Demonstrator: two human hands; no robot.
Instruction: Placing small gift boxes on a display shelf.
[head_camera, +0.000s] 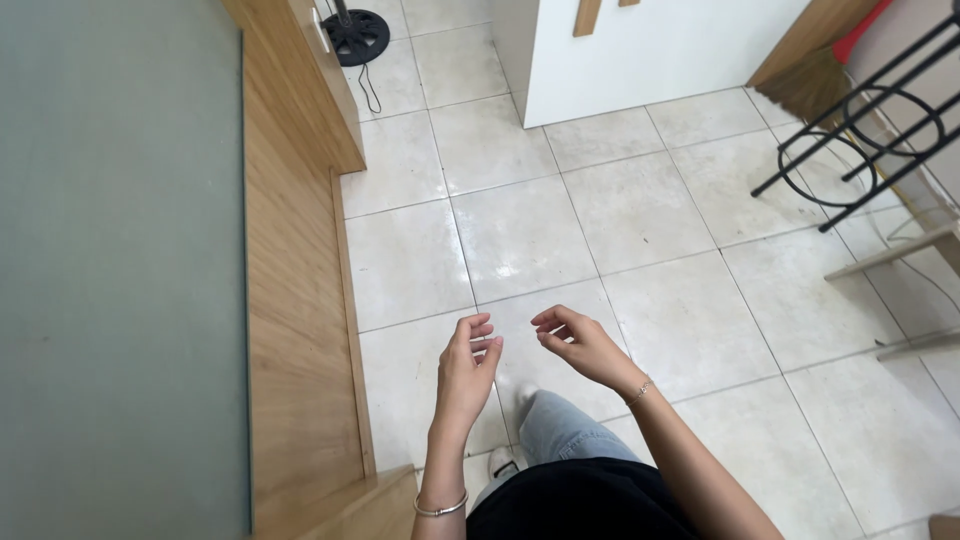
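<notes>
Fingers, left: left hand (468, 368) loosely curled, fingertips (487, 333) bent inward, nothing between them
Fingers, right: right hand (580, 345) also half curled, fingertips (545, 322) pointing toward the left ones, nothing pinched
Gap: the two sets of fingertips near each other, not touching
Contact: neither hand touches anything; both hang in the air over the floor
Wrists: thin bracelet (640, 390) on the right wrist, metal bangle (441, 509) on the left forearm
Below fingers: pale tiled floor (520, 230), closest thing to both hands
Legs: light jeans (560, 430) and a white shoe (500, 462) just under the hands, black top (585, 500) at the bottom edge
Left of fingers: wooden counter side (295, 330), running up the view, with a grey-green top (120, 260) further left
Far ahead of fingers, left: round black fan base (357, 35) with a cord on the floor
Far ahead of fingers, centre: white cabinet (650, 50)
Right of fingers, well apart: black metal stand (865, 130) with ring frames; broom (820, 80) behind it against the wall
Far right edge: wooden shelf edges (900, 255)
</notes>
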